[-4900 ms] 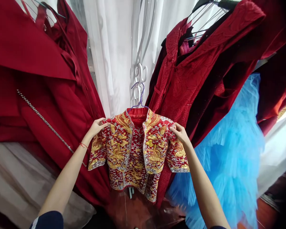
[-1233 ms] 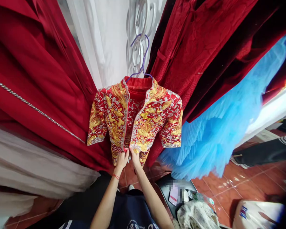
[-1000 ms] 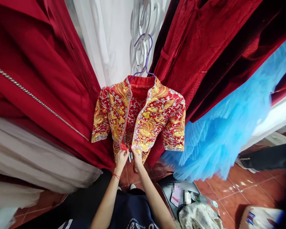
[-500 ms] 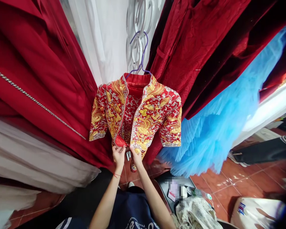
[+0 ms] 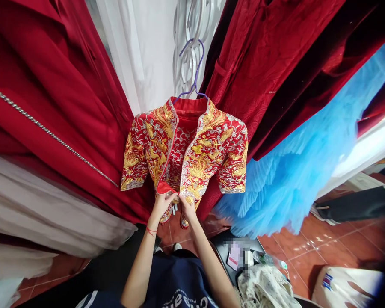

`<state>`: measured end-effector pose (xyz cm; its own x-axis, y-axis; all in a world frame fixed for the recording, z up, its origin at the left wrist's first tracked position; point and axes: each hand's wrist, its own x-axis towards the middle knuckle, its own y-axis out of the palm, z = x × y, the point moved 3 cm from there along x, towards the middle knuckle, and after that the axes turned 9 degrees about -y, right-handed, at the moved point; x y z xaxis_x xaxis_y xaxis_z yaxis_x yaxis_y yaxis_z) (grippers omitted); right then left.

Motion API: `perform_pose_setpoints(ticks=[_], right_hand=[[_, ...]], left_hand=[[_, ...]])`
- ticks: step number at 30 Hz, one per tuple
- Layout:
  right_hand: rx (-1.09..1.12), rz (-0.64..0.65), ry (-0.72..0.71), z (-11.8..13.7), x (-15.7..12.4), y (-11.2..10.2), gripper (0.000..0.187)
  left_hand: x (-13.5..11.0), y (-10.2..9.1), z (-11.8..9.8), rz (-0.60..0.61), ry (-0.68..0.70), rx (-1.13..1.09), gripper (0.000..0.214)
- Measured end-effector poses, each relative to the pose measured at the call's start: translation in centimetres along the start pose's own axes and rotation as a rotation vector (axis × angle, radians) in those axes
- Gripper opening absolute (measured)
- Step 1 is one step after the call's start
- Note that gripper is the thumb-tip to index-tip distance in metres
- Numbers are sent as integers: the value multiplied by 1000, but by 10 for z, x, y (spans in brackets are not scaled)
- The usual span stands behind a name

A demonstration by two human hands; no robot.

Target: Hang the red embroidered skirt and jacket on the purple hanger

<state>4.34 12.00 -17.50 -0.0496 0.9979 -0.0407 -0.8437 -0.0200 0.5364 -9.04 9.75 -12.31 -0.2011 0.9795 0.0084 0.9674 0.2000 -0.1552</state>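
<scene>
A red jacket (image 5: 199, 158) with gold and silver embroidery hangs by its shoulders from a purple wire hanger (image 5: 195, 81), its front parted. My left hand (image 5: 164, 203) pinches the lower edge of the left front panel, where the plain red lining is turned outward. Close beside it, my right hand (image 5: 188, 206) grips the bottom corner of the right front panel. The two hands almost touch at the jacket's hem. Whatever lies between the fingertips is too small to make out.
Red gowns (image 5: 51, 85) hang at left, with pale tulle (image 5: 51, 205) below. To the right are dark red dresses (image 5: 269, 64) and a blue tulle skirt (image 5: 285, 171). A black stool (image 5: 256, 246) holds a bottle and cloth. A person's leg (image 5: 356, 203) shows at far right.
My hands have drawn closer together at the hem, the left one turning inward over the panel's edge. The whole view has shifted slightly, so the jacket sits a little further right.
</scene>
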Motion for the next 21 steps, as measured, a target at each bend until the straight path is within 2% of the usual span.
perform_pose_setpoints(ticks=[4, 8, 14, 17, 21], right_hand=[[10, -40, -37, 14, -9, 2, 49], [9, -44, -50, 28, -15, 5, 43], [4, -17, -33, 38, -22, 10, 29], [-45, -2, -72, 44, -27, 13, 31], [-195, -48, -143, 56, -36, 15, 37]], left_hand=[[2, 2, -5, 21, -16, -6, 29], [-2, 3, -14, 56, -28, -3, 29], [-5, 6, -26, -30, -20, -86, 30], [-5, 7, -28, -26, -36, -117, 31], [-7, 4, -34, -26, -18, -102, 35]])
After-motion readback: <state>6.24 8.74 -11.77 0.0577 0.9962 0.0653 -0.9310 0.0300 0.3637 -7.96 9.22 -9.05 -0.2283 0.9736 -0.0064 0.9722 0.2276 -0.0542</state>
